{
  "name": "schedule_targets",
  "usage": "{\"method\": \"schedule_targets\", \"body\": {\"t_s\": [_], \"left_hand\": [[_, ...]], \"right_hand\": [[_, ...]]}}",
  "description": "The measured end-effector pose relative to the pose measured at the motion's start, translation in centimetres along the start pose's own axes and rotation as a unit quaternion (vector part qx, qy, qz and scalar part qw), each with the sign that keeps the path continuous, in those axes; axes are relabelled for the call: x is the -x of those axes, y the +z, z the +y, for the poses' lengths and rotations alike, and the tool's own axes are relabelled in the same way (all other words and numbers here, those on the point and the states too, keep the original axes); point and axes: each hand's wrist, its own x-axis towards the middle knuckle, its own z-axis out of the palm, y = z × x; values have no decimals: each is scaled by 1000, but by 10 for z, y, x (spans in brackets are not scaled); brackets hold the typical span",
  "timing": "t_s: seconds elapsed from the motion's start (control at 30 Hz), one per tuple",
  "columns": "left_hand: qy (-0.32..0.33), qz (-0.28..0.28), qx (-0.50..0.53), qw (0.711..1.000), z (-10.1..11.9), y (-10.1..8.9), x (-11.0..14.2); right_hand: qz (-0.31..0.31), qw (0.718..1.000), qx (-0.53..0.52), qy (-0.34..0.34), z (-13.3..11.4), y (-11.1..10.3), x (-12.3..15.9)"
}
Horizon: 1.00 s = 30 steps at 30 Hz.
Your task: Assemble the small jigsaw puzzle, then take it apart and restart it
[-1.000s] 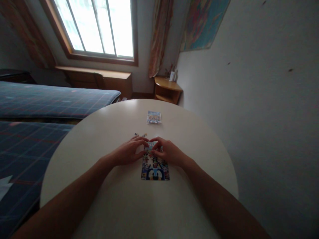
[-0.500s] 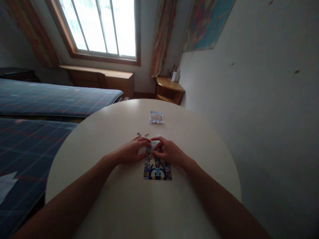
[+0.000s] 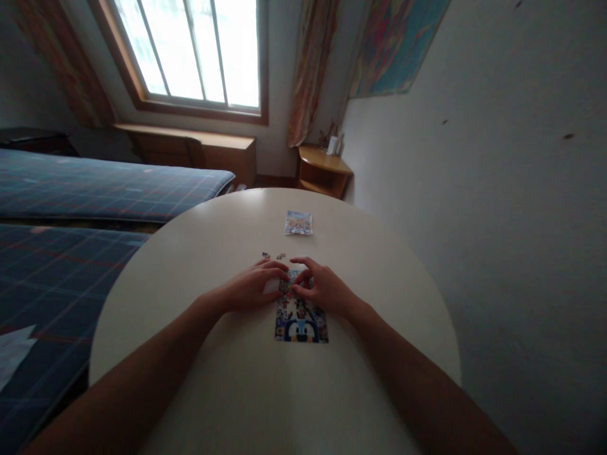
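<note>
A jigsaw puzzle (image 3: 302,330) with a blue cartoon dog's face at its near end lies flat on the round table. My left hand (image 3: 251,285) rests along its upper left edge, fingers stretched and thumb apart, holding nothing visible. Over the upper right part is my right hand (image 3: 322,287), its thumb and bent fingers touching the puzzle with gaps between them and the index finger stretched forward. Both hands cover parts of the puzzle. Just beyond the left fingers are several loose puzzle pieces (image 3: 281,256). Farther back lies a small picture packet (image 3: 298,223).
The cream round table (image 3: 199,373) fills the middle. Plaid mattresses (image 3: 95,183) stand to the left, with white papers (image 3: 14,354) on the nearer one. A wooden corner shelf (image 3: 325,161) stands behind the table, and a white wall (image 3: 512,221) runs along the right.
My right index finger has straightened and lifted away from the puzzle's top edge. My left hand has stayed almost still. The view has shifted very slightly.
</note>
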Motion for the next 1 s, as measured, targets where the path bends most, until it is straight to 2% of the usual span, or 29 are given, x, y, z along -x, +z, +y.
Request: {"method": "schedule_targets", "body": {"t_s": [0.2,0.6,1.0], "left_hand": [[1,-1,5,1000,-2,1,0],[-2,8,9,1000,-3,2,0],[-2,4,-2,1000,0,-1,0]], "right_hand": [[-3,1000,7,-5,-2,-1,0],[-76,996,-45,-13,-2,-6,4],[-52,998,-9,-28,-3,-1,2]]}}
